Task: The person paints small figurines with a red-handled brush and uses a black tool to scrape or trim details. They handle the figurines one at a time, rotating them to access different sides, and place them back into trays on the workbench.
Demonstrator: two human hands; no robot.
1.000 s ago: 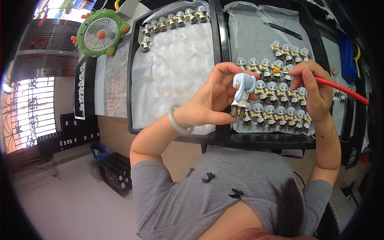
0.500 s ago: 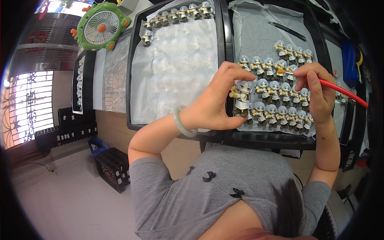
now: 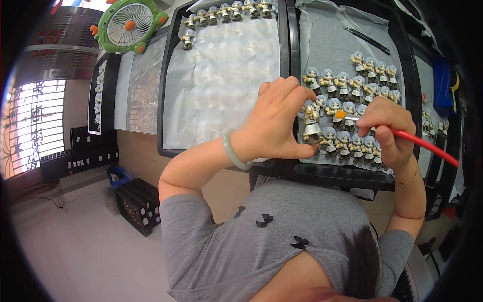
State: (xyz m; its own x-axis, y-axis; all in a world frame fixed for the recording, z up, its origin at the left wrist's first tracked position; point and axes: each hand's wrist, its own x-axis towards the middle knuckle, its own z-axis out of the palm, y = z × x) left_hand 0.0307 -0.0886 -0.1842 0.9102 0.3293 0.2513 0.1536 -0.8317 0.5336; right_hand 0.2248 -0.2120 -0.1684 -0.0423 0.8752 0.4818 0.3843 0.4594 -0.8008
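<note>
Between the thumb and fingers of my left hand (image 3: 276,121) a small figurine (image 3: 312,123) is held upright by its head and feet. It has pale blue-grey hair and a white and yellow outfit. My right hand (image 3: 390,128) is closed round a paintbrush (image 3: 425,143) with a red handle. The brush's orange-tan bristles (image 3: 340,115) point left, a short way to the right of the held figurine. Under both hands, rows of similar figurines (image 3: 342,83) rest on a paper-lined black tray (image 3: 347,176); my hands hide some of them.
To the left, another black tray (image 3: 162,100) with white paper has a row of figurines (image 3: 236,11) along its far edge. A black pen (image 3: 367,40) lies on the right tray's paper. A green fan (image 3: 130,26) stands at the far left. Black crates (image 3: 138,204) sit on the floor.
The brush has moved down and left, its bristles nearer the held figurine. The figurine has been turned in my left hand. The whole view has shifted slightly.
</note>
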